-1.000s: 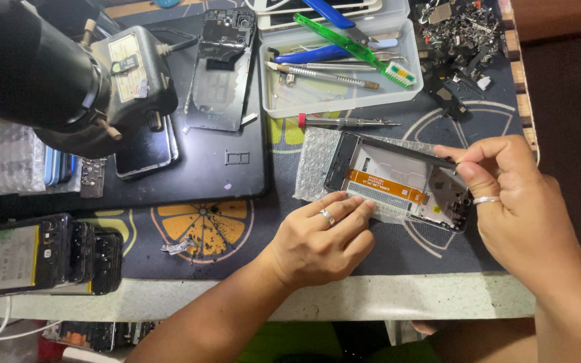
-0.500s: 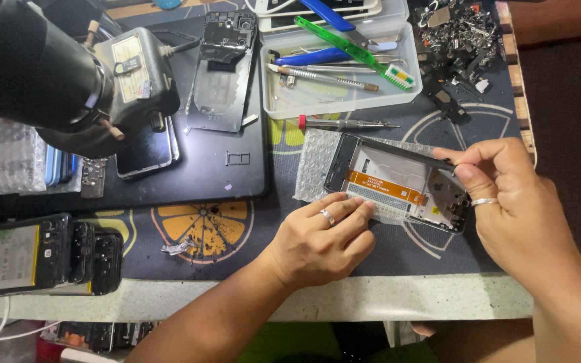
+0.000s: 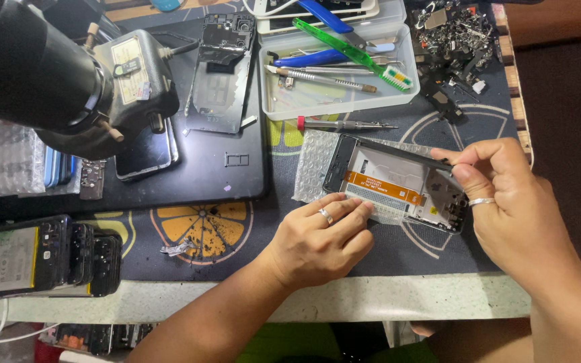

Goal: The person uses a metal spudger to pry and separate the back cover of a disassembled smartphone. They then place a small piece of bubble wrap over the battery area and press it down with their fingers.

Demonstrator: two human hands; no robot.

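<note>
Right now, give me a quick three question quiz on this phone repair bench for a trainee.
1. True or false: the right hand pinches the top edge of the phone frame.
2. What lies just above the frame? A) screwdriver B) stapler C) ruler
3. Fill in: the left hand rests on the frame's ____ edge.

Key: 1 true; 2 A; 3 lower
</note>
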